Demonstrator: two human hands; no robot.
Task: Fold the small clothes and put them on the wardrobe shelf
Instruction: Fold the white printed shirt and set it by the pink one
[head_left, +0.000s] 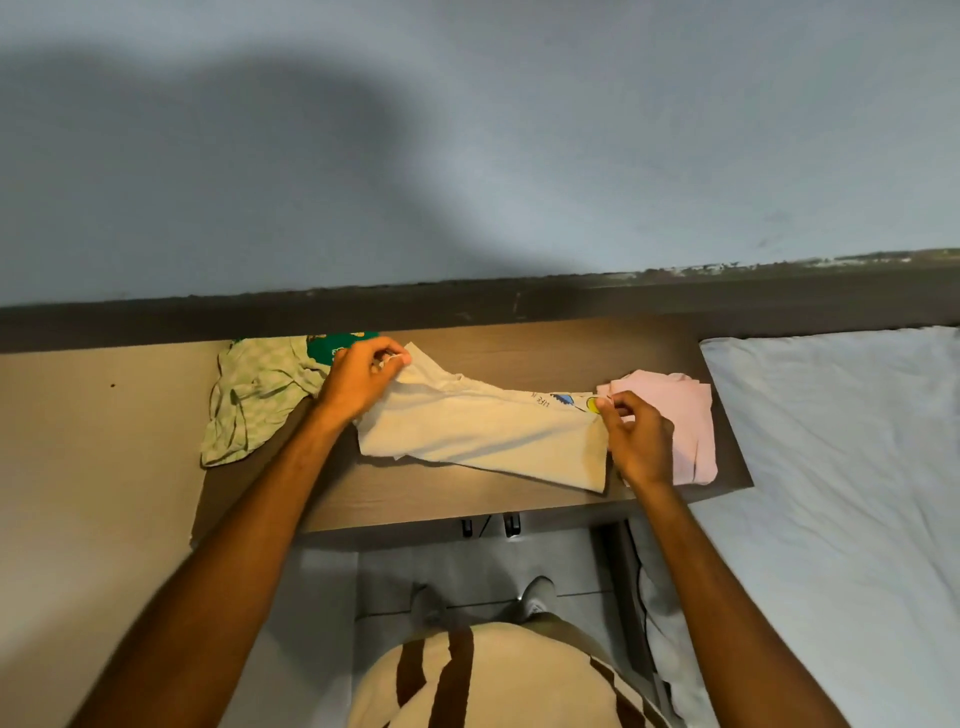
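A: Where's the garment rn?

B: Cream shirt (483, 428) lies flat-ish across the table (415, 499), btw a crumpled green checked piece (249, 400) on the left and a folded pink piece (675, 415) on the right. Bed (841, 467) just beside the table's right end.

A: Hands?

B: Left hand (358, 379) has its fingers (389, 358) pinched shut on the shirt's far left corner, lifted a bit. Right hand (636, 436) pinches the right edge near the print, thumb & forefinger closed on cloth.

A: How'll it handle?

B: Prob light, thin, floppy, w/ no stiffness, so it sags btw the grips. Best held at corners or seams, kept taut, else the fold creases. Not fragile or slippery imo.

A: Shelf?

B: Not in view.
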